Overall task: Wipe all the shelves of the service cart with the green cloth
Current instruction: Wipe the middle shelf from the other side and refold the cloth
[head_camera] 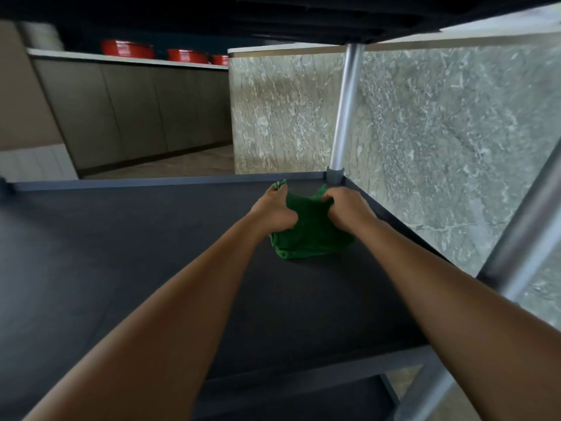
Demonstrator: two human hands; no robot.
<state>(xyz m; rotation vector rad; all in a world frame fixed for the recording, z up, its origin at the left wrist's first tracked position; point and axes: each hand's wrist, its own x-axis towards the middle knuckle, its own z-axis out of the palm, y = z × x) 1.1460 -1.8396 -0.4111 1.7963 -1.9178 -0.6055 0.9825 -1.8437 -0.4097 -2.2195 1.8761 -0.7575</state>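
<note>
Service cart shelf [121, 253], dark and flat, is stretching out beneath both forearms, with another shelf [273, 13] hanging overhead. A grey marble panel [440, 132] is standing beyond and to the right of the hands. Both arms are reaching forward almost straight and closing in on each other toward the far corner, just short of the metal post [346, 110] rising behind the right hand [349, 208]. The green cloth [309, 235] is lying bunched and folded on the shelf, between and partly under the two hands. The left hand [273, 211] is gripping the cloth's left side with curled fingers, a green corner poking out past its fingertips. The right hand is clutching the cloth's upper right edge, knuckles up, fingers dug into the fabric. Far beyond the left hand, red pots [127, 48] are sitting on a pale surface [91, 56].
</note>
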